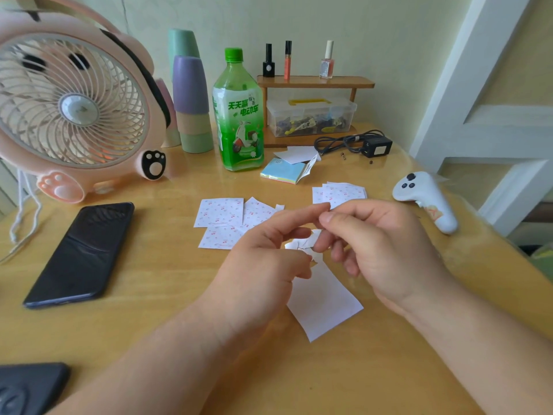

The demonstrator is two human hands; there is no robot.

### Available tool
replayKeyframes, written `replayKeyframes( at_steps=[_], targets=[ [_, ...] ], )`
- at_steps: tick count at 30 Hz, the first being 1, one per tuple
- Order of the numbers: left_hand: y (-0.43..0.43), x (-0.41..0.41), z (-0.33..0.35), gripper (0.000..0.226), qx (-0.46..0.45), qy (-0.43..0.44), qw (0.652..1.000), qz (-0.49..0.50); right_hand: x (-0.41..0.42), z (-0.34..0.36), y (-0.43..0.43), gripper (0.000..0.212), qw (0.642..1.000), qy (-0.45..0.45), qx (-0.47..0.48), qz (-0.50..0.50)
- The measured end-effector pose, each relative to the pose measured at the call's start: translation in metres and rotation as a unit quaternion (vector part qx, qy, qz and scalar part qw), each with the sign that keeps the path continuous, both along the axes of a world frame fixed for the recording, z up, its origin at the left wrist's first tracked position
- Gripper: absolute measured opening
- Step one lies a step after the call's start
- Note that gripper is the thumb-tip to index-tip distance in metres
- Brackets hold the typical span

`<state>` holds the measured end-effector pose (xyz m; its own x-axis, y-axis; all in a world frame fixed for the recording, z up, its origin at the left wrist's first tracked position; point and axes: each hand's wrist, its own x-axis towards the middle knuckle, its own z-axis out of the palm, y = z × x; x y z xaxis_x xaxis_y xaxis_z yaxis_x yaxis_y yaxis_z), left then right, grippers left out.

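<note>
Paper [324,304] runs lengthwise toward the person, far end pinched by left hand [263,265] and right hand [380,247].

Left hand [263,265], right hand [380,250] hiding far end of white paper sheet [323,304]; pink plastic fan [71,106] overrunning left edge.

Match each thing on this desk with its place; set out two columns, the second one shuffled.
Things:
1. green bottle
2. black phone
3. white controller
4. torn white paper

Places:
A. near the right edge of the table
B. held between the left hand and the right hand
C. lying flat on the left side
D. standing beside the stacked cups

Pairs: 1-D, 2-C, 3-A, 4-B.
</note>
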<state>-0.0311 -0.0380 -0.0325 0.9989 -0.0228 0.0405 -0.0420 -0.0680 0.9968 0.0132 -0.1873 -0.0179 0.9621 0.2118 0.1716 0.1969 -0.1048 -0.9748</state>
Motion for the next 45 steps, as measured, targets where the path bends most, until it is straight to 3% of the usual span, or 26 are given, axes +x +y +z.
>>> replayKeyframes(
  at_steps=[15, 19, 24, 30, 35, 39, 41, 45],
  targets=[
    [-0.001, 0.002, -0.002, 0.067, -0.024, 0.018, 1.0, 0.008, 0.003, -0.002, 0.001, 0.024, 0.998, 0.056, 0.038, -0.009],
    [0.006, 0.006, -0.001, 0.062, -0.05, 0.018, 0.995, 0.085, 0.009, 0.0, -0.004, 0.019, 0.999, 0.01, -0.033, -0.037],
    [0.019, 0.009, 0.006, 0.053, 0.036, 0.004, 0.984, 0.176, 0.023, 0.0, -0.015, 0.022, 0.975, -0.104, -0.188, -0.052],
    [0.012, 0.01, 0.002, 0.04, 0.07, 0.019, 0.981, 0.177, 0.037, -0.013, -0.008, 0.021, 0.936, -0.098, -0.332, -0.055],
    [0.015, 0.012, -0.002, 0.037, 0.105, 0.021, 0.98, 0.169, 0.035, -0.012, -0.008, 0.02, 0.913, -0.078, -0.399, -0.04],
    [0.018, 0.012, -0.004, 0.044, 0.218, 0.014, 0.967, 0.131, 0.021, -0.002, -0.011, 0.009, 0.909, -0.088, -0.405, -0.043],
    [0.017, 0.011, -0.005, 0.052, 0.265, 0.005, 0.96, 0.095, 0.013, 0.002, -0.014, 0.017, 0.911, -0.072, -0.405, -0.017],
    [0.015, 0.009, -0.006, 0.061, 0.302, -0.013, 0.952, 0.05, -0.003, 0.008, -0.013, 0.067, 0.871, 0.01, -0.487, 0.068]
  ],
)
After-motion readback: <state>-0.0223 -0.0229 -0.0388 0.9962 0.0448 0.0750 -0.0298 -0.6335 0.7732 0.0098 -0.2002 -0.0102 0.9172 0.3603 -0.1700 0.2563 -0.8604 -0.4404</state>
